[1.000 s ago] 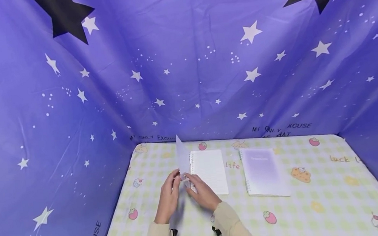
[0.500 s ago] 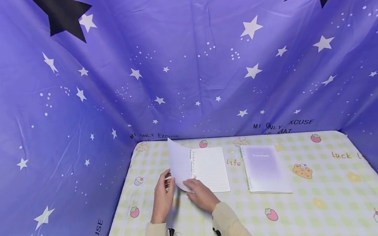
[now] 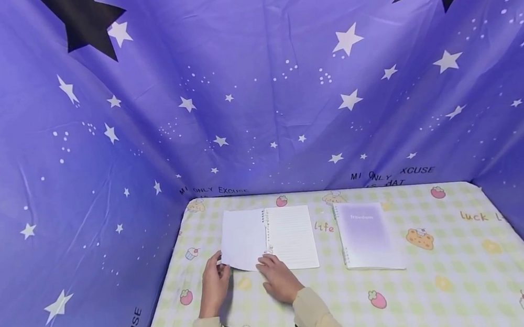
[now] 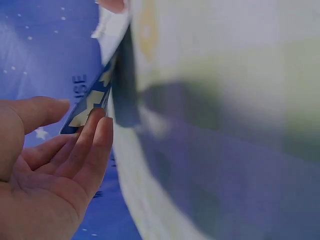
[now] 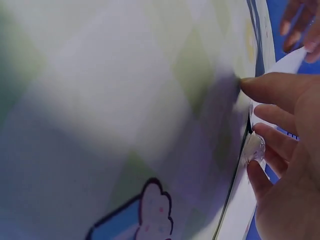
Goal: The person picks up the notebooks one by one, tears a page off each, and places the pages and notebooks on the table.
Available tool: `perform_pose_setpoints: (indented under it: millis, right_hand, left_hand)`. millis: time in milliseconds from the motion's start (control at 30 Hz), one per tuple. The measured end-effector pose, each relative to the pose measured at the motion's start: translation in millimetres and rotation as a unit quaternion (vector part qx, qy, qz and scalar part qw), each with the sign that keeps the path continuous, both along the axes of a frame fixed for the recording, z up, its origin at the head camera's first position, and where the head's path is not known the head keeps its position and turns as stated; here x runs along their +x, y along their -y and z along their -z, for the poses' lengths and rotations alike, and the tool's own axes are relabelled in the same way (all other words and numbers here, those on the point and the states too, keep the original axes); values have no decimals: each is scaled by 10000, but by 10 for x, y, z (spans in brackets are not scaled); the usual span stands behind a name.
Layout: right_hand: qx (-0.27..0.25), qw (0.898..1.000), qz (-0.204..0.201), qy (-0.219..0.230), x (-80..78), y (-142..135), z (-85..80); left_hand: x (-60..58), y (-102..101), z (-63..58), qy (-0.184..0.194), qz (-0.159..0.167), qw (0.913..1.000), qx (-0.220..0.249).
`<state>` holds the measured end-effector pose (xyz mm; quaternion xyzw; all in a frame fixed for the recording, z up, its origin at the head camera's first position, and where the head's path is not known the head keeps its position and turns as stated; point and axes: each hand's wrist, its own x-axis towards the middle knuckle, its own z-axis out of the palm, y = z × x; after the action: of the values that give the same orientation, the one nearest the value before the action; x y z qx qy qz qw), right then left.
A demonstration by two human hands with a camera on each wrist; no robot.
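An open ring-bound notebook [image 3: 293, 239] lies on the table, lined page on the right. Its plain pale cover [image 3: 244, 236] is folded out to the left, with the near edge curving up from the cloth. My left hand [image 3: 215, 288] holds the cover's near-left corner; in the left wrist view my thumb lies on one side and my fingers [image 4: 100, 142] reach to the other. The outer face there looks blue with pale patches. My right hand [image 3: 280, 280] rests its fingers at the spine's near end, beside a clear shiny piece [image 5: 256, 147].
A second ring-bound notebook [image 3: 368, 235], lilac and white with "freedom" on it, lies closed to the right. The table wears a green checked cloth [image 3: 332, 304] with printed pictures. Purple star-patterned curtains [image 3: 254, 80] surround it.
The cover has swung from upright over to the left, now nearly flat. My left hand has moved left and down with its corner; my right hand stays near the spine's lower end.
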<state>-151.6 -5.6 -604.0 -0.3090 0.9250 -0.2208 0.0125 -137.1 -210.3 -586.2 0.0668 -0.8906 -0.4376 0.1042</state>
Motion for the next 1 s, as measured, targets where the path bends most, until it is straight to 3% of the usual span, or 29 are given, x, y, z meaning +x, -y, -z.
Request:
perform_pose_setpoints:
  millis: [167, 333, 500, 1000]
  right_hand:
    - [244, 9994, 53, 232, 36, 6, -13]
    - [356, 9992, 92, 168, 55, 11, -4]
    - [326, 9992, 154, 194, 69, 13, -9]
    - [308, 9993, 212, 41, 114, 23, -52]
  left_hand:
    - [8, 72, 117, 132, -5, 9999, -103]
    - [14, 77, 154, 212, -51, 9990, -395]
    - [-5, 62, 155, 450, -29, 9971, -617]
    - [-39, 35, 124, 723, 24, 9951, -672]
